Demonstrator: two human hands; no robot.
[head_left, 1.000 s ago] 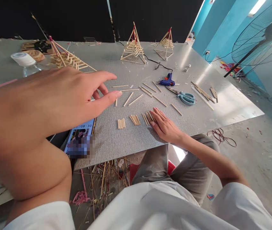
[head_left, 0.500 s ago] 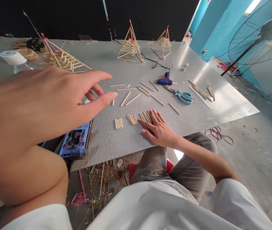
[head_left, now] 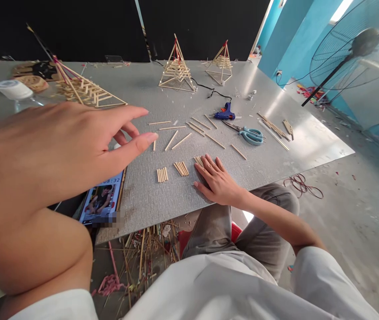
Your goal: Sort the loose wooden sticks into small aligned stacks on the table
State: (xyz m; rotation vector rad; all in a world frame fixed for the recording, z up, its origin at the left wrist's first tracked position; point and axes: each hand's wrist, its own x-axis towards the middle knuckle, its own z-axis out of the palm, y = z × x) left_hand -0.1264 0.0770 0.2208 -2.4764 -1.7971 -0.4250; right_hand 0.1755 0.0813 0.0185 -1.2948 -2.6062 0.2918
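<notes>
My left hand (head_left: 99,142) is raised over the table's left side, large in view, thumb and forefinger apart with nothing between them. My right hand (head_left: 217,180) lies flat near the table's front edge, its fingers over a group of short sticks (head_left: 198,161) that it partly hides. Left of it are a fanned group of short sticks (head_left: 181,168) and an upright row of short sticks (head_left: 162,174). Several longer loose sticks (head_left: 181,141) lie scattered beyond these groups.
Blue scissors (head_left: 252,136) and a blue glue gun (head_left: 225,112) lie behind my right hand. Stick pyramids (head_left: 177,73) stand at the back. A lit phone (head_left: 102,200) sits below my left hand. A white-capped bottle (head_left: 13,89) is far left; a fan (head_left: 364,42) stands right.
My right hand's fingers now cover more of the short sticks beneath them. My left hand keeps its open pose. The whole view has shifted slightly.
</notes>
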